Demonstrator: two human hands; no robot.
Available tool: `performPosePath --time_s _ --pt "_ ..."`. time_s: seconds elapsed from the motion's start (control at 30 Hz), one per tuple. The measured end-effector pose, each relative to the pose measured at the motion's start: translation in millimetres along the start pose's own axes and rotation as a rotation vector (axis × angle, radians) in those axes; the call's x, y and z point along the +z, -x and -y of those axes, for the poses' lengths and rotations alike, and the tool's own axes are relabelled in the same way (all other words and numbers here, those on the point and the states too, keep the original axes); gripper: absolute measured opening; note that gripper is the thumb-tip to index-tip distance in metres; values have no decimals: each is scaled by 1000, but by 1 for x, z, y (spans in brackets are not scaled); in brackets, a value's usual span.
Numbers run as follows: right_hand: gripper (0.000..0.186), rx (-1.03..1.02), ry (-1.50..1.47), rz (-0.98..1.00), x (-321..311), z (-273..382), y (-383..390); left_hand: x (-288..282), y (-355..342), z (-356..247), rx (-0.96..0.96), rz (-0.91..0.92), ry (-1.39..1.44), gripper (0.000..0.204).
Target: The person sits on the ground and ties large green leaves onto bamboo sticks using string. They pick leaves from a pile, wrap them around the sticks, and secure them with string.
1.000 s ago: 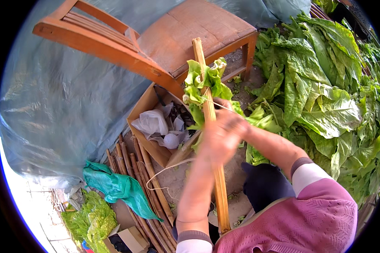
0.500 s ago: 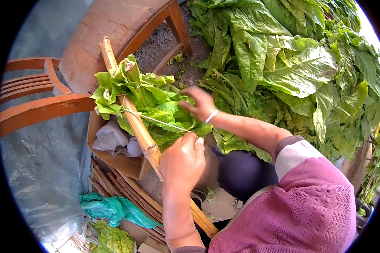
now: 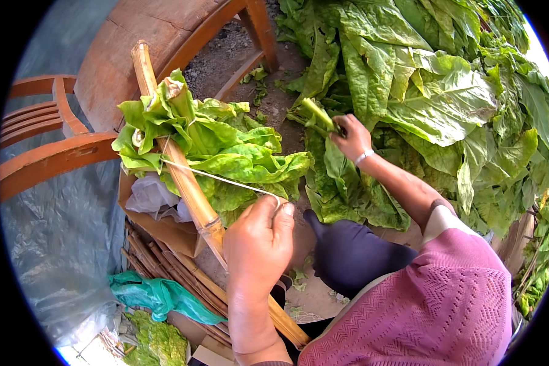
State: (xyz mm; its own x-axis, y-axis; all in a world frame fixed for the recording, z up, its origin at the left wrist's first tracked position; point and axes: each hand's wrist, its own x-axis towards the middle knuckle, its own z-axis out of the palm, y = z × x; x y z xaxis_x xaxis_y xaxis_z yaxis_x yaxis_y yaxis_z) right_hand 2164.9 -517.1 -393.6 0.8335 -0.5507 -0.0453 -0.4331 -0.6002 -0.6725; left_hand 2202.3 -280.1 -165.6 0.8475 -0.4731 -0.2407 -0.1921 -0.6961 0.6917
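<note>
My left hand (image 3: 259,241) is closed, pinching a thin white string (image 3: 226,179) between thumb and forefinger. The string runs taut to a bamboo pole (image 3: 186,177), which slants from the upper left down beneath my left arm. Tied near its upper end is a bunch of large green leaves (image 3: 244,146), stem ends to the left and blades hanging to the right. Out to the right, my right hand (image 3: 352,141) is closed round the stalk end of some green leaves (image 3: 319,114), at the edge of a big leaf heap (image 3: 433,91).
Beyond the pole's upper end stands a worn wooden seat (image 3: 146,36), with an orange-brown chair back (image 3: 61,152) to the left. Under the pole sit a cardboard box (image 3: 171,233) holding a white plastic bag (image 3: 152,195), several thin sticks (image 3: 165,262) and teal plastic (image 3: 158,296).
My right hand has moved right, from the tied bunch to the heap, and now holds leaf stalks. My left hand keeps the string taut. The pole's upper end appears slightly higher and further left.
</note>
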Motion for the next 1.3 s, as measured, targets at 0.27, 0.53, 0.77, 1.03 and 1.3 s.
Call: performPosePath --time_s 0.27,0.53,0.77,1.03,1.3 --pt "35 -397 -934 625 -13 103 56 6 -4 0 59 -158 44 19" --pt "24 37 533 306 124 -66 -33 6 -5 -7 -69 -39 172 13" --pt "28 316 386 447 94 -61 -32 -4 -4 -4 -12 -15 185 14" --pt "39 62 -731 345 -7 -31 12 -6 -5 -12 -61 -107 212 28" --pt "36 -131 -762 565 -98 82 35 -7 -13 -3 98 -69 546 47"
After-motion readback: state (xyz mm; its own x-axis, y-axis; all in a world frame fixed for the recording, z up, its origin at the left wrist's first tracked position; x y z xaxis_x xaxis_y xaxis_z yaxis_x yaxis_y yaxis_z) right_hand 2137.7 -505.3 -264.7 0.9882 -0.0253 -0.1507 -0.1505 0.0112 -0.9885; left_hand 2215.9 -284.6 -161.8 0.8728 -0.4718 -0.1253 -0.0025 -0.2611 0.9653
